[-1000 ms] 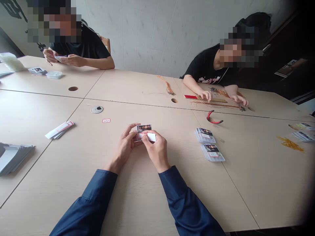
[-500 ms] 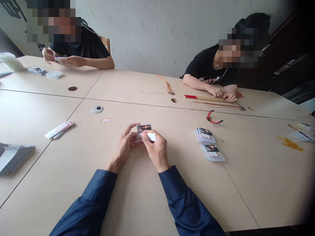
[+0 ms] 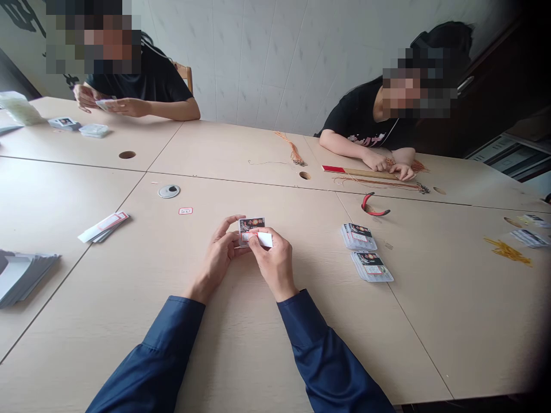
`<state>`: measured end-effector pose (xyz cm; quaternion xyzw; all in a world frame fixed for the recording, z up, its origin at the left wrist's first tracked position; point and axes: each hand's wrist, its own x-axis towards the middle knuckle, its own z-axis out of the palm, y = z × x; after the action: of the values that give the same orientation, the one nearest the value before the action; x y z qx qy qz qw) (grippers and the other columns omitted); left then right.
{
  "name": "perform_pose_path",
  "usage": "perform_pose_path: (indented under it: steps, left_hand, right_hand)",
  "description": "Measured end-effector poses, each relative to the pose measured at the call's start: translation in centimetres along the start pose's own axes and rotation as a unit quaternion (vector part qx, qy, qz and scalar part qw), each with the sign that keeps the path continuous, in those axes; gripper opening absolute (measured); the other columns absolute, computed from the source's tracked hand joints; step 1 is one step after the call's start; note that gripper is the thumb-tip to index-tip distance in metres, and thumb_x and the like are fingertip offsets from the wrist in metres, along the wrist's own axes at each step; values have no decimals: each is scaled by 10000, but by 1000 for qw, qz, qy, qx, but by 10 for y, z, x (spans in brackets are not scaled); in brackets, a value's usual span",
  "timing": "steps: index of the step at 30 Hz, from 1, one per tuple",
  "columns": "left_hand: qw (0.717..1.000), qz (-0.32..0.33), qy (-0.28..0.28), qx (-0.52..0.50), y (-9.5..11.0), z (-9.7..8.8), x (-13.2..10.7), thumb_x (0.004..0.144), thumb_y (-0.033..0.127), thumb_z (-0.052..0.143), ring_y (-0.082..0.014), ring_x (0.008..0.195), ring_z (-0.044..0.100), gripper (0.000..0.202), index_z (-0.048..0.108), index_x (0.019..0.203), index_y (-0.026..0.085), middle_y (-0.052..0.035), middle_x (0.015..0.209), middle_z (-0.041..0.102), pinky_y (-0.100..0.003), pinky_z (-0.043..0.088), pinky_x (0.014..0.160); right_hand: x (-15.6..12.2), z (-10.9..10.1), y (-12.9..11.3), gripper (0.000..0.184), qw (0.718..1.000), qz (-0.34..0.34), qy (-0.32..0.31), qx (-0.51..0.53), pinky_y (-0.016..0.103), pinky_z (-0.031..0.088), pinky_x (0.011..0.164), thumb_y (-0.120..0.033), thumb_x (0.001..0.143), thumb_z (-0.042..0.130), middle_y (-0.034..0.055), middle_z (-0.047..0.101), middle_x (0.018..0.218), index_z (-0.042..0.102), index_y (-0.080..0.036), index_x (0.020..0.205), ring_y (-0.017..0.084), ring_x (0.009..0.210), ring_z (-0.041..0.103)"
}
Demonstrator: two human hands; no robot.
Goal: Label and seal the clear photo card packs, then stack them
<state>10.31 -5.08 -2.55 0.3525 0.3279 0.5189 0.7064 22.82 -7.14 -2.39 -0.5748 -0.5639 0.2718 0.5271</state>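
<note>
In the head view, at the middle of the frame, the left hand (image 3: pixel 219 252) pinches the left edge of a small dark card packet (image 3: pixel 252 223) close to the surface (image 3: pixel 172 327). The right hand (image 3: pixel 274 263) grips a white label strip (image 3: pixel 264 240) lying across the packet's lower half. To my eye, the label wants squaring to the packet's edge, then pressing flat from one end while the left thumb steadies the packet, so no crease forms.

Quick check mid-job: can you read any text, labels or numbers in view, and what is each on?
Nothing reads clearly.
Card in the left hand: red characters on black, blurred.
White strip in the right hand: red edge, no legible print.
Small red-bordered label: too small.
Card stacks: too small.
Shirt print: blurred.
</note>
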Motion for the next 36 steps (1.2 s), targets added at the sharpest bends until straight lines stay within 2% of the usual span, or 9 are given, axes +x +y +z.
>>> perform_pose_path:
  steps: [5, 22, 30, 36]
  left_hand:
    - [1000, 5, -3, 0, -1, -1, 0, 761, 182, 635, -144, 762, 656, 426, 566, 1180, 221, -40, 923, 715, -296, 554, 764]
    - [999, 16, 8, 51, -2, -1, 0, 757, 244, 717, -163, 785, 660, 464, 564, 1196, 236, -34, 898, 713, -315, 557, 770]
    - [998, 13, 3, 54, -1, 0, -1, 749, 222, 705, -171, 765, 669, 475, 551, 1198, 224, -32, 853, 722, -300, 544, 741]
    - [1000, 6, -5, 1, 1, 0, -1, 773, 198, 602, -153, 757, 648, 408, 567, 1178, 221, -15, 830, 712, -301, 545, 755]
  right_hand:
    - [0, 0, -2, 142, 1000, 6, -1, 7, 231, 534, 657, -264, 836, 604, 23, 738, 858, 712, -184, 878, 156, 694, 672]
    - [0, 0, -2, 145, 1000, 5, 3, 8, 241, 550, 683, -275, 830, 606, 27, 743, 875, 714, -188, 872, 163, 716, 683]
    - [0, 0, -3, 165, 1000, 16, 0, 3, 259, 555, 706, -310, 829, 609, 39, 745, 893, 712, -189, 876, 177, 738, 684]
    - [-1, 0, -3, 151, 1000, 12, 3, 5, 247, 547, 686, -284, 833, 603, 35, 743, 878, 709, -187, 877, 168, 721, 679]
